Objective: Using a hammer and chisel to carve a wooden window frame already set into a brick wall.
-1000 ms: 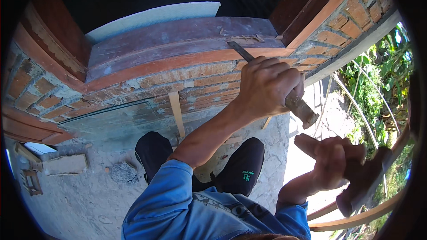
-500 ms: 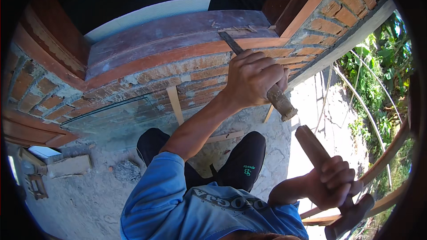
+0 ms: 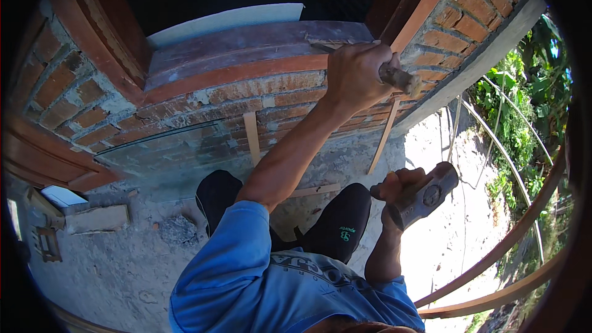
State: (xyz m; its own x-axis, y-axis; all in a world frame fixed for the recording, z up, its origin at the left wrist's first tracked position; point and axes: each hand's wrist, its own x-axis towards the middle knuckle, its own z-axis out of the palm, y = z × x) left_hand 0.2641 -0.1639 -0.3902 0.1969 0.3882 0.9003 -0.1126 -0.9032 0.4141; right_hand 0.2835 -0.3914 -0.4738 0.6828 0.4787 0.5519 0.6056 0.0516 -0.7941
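Observation:
My left hand [image 3: 356, 75] is shut on a chisel [image 3: 399, 79] with a worn wooden handle. The chisel's blade tip rests on the reddish wooden sill [image 3: 246, 49] at its right end, beside the upright wooden frame [image 3: 425, 0]. Lower right, my right hand [image 3: 394, 190] grips a hammer [image 3: 425, 194] with a dark metal head, held well below the chisel handle. My blue sleeve [image 3: 228, 271] fills the lower middle. Below, my two black shoes [image 3: 336, 222] stand on the ground.
A red brick wall [image 3: 203, 108] runs under the sill, with thin wooden slats [image 3: 251, 139] leaning against it. Wood scraps and a board [image 3: 98, 219] lie on the concrete at left. Curved wooden strips [image 3: 512, 234] and green plants [image 3: 518, 111] are at right.
My left hand has shifted the chisel up and right along the sill to its end. My right hand dropped with the hammer, then came back up and left, closer to my body.

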